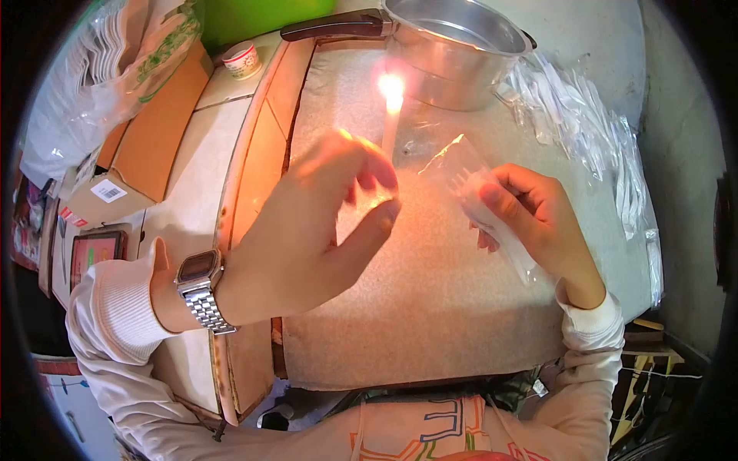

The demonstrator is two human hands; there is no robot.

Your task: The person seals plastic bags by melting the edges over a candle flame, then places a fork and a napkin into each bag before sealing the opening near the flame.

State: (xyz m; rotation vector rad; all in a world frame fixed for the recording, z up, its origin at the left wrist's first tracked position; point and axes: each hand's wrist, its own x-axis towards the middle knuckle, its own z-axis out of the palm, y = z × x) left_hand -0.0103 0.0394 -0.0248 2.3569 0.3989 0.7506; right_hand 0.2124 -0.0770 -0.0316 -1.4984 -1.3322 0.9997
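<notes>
A lit white candle (391, 127) stands upright on the table, its flame bright. My left hand (315, 215), with a metal-band watch (201, 288) at the wrist, is just in front of the candle. Its fingers are curled but apart from the thumb, and I see nothing between them. My right hand (530, 215) grips a clear plastic packet (480, 184) with a white plastic fork inside, tines toward the candle. The packet's upper corner points up, near the candle's right side. Part of the fork is hidden by my fingers.
Behind the candle stands a metal pot (453, 69) with a dark handle (338, 27). Many wrapped white utensils (573, 115) lie piled along the right edge. At left are a cardboard box (146, 146), a bag of stacked white items (92, 84), a paper cup (241, 60) and a phone-like screen (98, 253).
</notes>
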